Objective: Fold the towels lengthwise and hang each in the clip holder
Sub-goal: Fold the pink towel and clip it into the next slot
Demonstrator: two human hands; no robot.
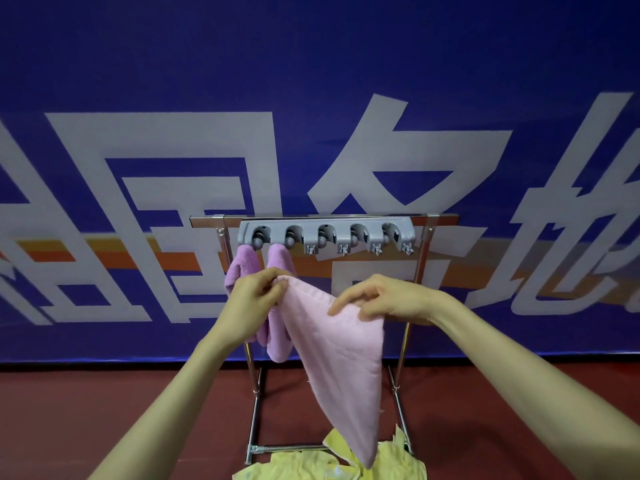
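A grey clip holder [325,234] with several clips is fixed to the top bar of a metal rack. Two purple towels hang from its two leftmost clips, one [242,271] at the far left and one [277,336] beside it. I hold a light pink towel [343,362] up in front of the rack, folded so that it hangs down to a point. My left hand [254,297] pinches its upper left corner. My right hand [384,299] grips its upper right edge.
The metal rack [254,403] stands on a dark red floor. Yellow towels [311,462] lie in a heap at its base. A blue banner with large white characters [311,98] fills the background behind the rack.
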